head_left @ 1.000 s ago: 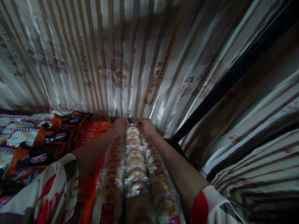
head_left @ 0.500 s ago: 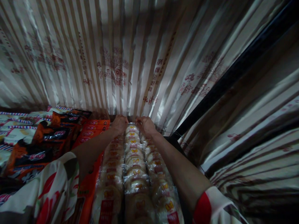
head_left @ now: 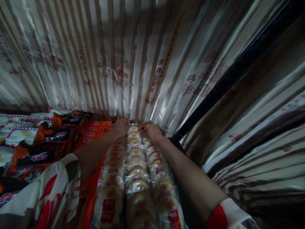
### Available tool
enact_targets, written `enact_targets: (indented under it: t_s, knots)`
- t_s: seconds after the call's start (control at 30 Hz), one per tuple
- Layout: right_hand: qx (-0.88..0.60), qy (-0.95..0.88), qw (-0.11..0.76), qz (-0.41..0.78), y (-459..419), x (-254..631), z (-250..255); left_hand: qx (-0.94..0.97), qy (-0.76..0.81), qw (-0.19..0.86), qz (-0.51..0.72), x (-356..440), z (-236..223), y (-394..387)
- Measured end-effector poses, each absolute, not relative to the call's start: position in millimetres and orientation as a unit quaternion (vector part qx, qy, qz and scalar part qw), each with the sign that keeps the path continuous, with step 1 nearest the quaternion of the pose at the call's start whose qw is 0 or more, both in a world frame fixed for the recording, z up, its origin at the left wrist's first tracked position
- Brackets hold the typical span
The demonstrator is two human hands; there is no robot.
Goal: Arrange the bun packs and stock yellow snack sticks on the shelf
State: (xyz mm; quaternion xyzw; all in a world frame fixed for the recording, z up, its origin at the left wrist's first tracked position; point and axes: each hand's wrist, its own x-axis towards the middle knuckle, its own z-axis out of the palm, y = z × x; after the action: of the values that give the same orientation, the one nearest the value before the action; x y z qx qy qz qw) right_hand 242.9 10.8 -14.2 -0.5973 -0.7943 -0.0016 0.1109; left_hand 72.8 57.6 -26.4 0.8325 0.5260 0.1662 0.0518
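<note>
Long clear bags of round pale pastries (head_left: pixel 137 171) lie side by side in three rows, running away from me. Both my arms reach over them to their far end. My left hand (head_left: pixel 120 125) is closed at the far end of the left row, by the striped wall. My right hand (head_left: pixel 149 129) is closed too, its fingers pinching the far end of the middle bag. What exactly each hand grips is partly hidden by the fingers.
Orange flat packets (head_left: pixel 94 133) lie just left of the pastry bags, with dark orange-and-black snack bags (head_left: pixel 45 146) and striped packets (head_left: pixel 14 127) further left. A shiny striped printed sheet (head_left: pixel 119 63) forms the back wall. A black bar (head_left: pixel 228 82) runs diagonally at right.
My hands have stayed at the far end of the pastry bags; the right hand has drawn slightly back toward me. The view has shifted a little.
</note>
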Motion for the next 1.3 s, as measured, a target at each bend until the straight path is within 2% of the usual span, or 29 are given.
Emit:
enact_targets:
  t_s: [0.23, 0.5, 0.7, 1.3]
  knots:
    - [-0.594, -0.797, 0.106, 0.016, 9, 237, -11, 0.838, 0.501, 0.034, 0.213, 67, -25, 51]
    - [-0.617, -0.78, 0.103, -0.004, 2, 230, -7, 0.877, 0.449, 0.057, 0.161, 64, -19, 37]
    - [-0.64, -0.765, 0.07, -0.013, -5, 220, 3, 0.879, 0.451, 0.044, 0.148, 64, -19, 36]
    - [-0.684, -0.723, 0.098, 0.005, -6, 220, 4, 0.849, 0.508, 0.074, 0.126, 65, -13, 38]
